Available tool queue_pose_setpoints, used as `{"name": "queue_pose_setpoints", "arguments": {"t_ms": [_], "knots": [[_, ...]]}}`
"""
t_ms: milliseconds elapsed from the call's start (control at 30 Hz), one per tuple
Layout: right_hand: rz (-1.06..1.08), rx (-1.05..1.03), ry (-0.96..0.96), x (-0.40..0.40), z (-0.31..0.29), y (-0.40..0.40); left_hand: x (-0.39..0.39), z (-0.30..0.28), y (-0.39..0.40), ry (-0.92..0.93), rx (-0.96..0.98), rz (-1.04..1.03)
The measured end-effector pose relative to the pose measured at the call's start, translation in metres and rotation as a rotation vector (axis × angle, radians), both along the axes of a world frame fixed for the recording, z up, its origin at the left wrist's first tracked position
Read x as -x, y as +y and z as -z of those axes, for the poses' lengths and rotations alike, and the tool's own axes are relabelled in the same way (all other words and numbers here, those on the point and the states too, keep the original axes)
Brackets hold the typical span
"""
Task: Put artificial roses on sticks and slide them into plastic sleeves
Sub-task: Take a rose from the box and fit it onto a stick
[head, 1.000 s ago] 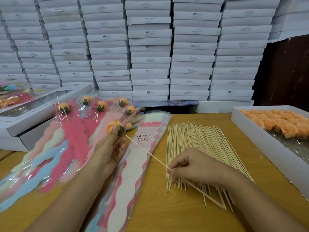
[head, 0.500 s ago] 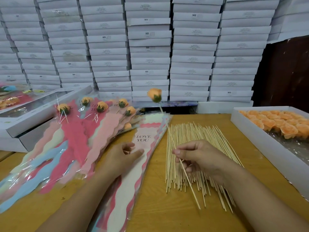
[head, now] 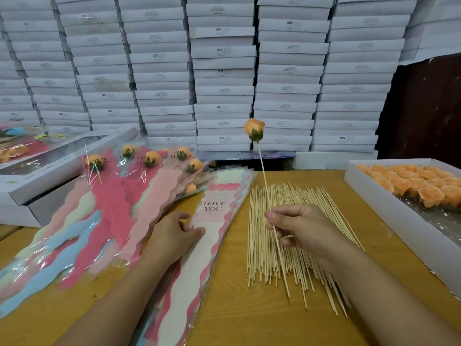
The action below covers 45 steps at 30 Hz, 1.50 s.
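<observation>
My right hand (head: 303, 227) pinches a thin wooden stick (head: 264, 176) and holds it nearly upright, with an orange rose (head: 254, 129) on its top end. Under that hand lies a pile of bare sticks (head: 282, 265). My left hand (head: 174, 232) rests with relaxed fingers on the top plastic sleeve (head: 199, 250), the one printed LOVE YOU, in a stack of empty sleeves. To the left lie several filled sleeves (head: 112, 201), fanned out, each with an orange rose inside.
A white tray (head: 389, 218) of loose orange roses stands at the right edge of the wooden table (head: 237, 308). White boxes (head: 37, 181) sit at the left. Stacked white cartons (head: 224, 71) form a wall behind the table.
My left hand let go of the rose and dropped onto the sleeve stack. My right hand swung the stick from lying slanted to nearly upright, lifting the rose over the stick pile.
</observation>
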State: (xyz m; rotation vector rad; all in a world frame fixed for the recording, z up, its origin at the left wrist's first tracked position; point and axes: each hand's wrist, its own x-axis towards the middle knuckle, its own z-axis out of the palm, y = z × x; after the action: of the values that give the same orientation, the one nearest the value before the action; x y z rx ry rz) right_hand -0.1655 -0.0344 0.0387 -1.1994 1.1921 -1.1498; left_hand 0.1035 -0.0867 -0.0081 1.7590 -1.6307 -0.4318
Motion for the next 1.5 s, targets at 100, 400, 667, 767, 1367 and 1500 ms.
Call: {"name": "queue_pose_setpoints", "arguments": {"t_ms": [100, 400, 667, 767, 1367, 1500], "knots": [[-0.003, 0.002, -0.008, 0.0, 0.0, 0.0, 0.001, -0.001, 0.001, -0.048, -0.076, 0.017], [0.001, 0.016, 0.009, 0.0, 0.003, -0.001, 0.003, -0.001, -0.001, 0.025, -0.051, 0.011], [0.012, 0.013, 0.008, -0.001, 0.002, -0.001, -0.002, -0.008, 0.001, 0.088, 0.012, -0.057], [0.015, 0.013, 0.006, -0.001, 0.002, -0.001, -0.004, -0.008, -0.001, 0.104, 0.005, -0.074], [-0.101, -0.04, 0.037, 0.001, 0.005, -0.002, 0.014, -0.023, 0.015, 0.985, -0.479, 0.334], [-0.16, -0.058, 0.047, -0.004, 0.008, -0.001, 0.015, -0.028, 0.021, 0.931, -0.489, 0.379]]}}
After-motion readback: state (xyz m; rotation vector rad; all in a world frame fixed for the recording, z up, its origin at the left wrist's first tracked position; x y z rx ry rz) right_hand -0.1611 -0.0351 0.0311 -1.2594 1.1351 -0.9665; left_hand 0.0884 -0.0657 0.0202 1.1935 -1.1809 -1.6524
